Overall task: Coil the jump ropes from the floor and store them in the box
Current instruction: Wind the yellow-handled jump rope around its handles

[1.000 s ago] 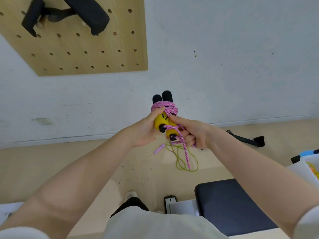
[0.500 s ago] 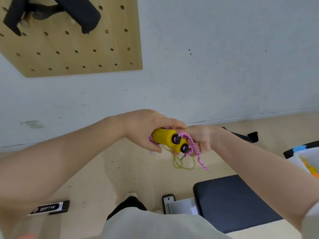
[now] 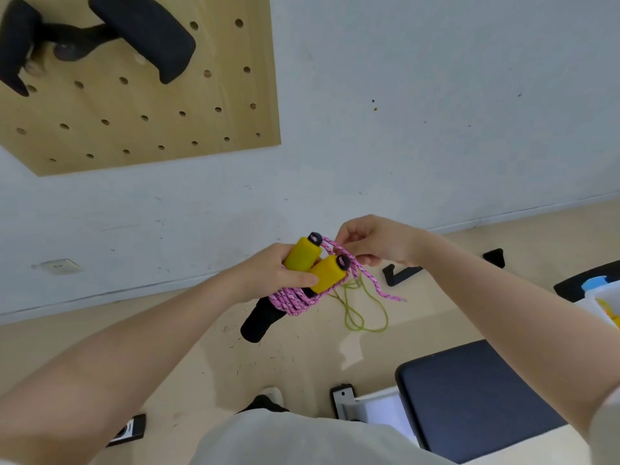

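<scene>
Handles (image 3: 315, 263) tipped, black ends down; left hand (image 3: 271, 273) grips two; right hand (image 3: 372, 243) pinches pink rope (image 3: 342, 250).

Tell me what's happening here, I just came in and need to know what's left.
A person is bundling a pink rope. The left hand grips its two yellow handles together, with the cord wound around them. The right hand pinches the loose end near the handle tops, apparently to secure it. A green rope lies uncoiled on the floor.
</scene>
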`<state>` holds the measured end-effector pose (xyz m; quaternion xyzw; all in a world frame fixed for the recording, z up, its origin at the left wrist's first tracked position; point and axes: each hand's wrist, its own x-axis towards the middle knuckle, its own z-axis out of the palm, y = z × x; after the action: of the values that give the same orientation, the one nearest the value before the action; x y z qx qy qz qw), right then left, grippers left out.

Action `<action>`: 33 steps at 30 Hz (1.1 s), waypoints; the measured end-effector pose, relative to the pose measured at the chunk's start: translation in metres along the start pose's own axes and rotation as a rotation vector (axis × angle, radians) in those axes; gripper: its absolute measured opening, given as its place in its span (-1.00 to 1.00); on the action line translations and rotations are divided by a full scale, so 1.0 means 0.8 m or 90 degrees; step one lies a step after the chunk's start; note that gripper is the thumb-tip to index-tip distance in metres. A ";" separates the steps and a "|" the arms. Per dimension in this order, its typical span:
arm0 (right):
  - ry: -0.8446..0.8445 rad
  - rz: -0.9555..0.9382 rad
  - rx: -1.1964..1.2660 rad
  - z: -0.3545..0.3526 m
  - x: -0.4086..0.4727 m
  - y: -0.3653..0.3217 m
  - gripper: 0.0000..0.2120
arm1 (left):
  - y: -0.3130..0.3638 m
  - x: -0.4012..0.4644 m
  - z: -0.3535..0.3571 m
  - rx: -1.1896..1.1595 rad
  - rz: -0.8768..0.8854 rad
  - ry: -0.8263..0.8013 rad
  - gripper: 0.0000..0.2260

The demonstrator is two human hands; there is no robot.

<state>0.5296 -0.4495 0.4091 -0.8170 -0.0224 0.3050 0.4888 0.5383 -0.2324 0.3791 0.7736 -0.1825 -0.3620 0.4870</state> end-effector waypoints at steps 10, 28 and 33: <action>0.143 -0.034 -0.030 0.037 0.073 -0.018 -0.77 | -0.014 0.012 -0.031 0.014 -0.039 -0.055 -0.59; 0.090 -0.053 -0.093 0.059 0.104 -0.026 -0.72 | -0.043 0.011 -0.102 -0.056 -0.014 -0.092 -0.75; 0.059 0.009 0.133 0.075 0.102 -0.035 -0.88 | -0.056 0.010 -0.103 -0.033 -0.026 -0.083 -0.56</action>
<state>0.5716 -0.3603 0.3726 -0.7750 0.0377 0.2707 0.5698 0.6013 -0.1652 0.3583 0.7391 -0.1886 -0.4259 0.4866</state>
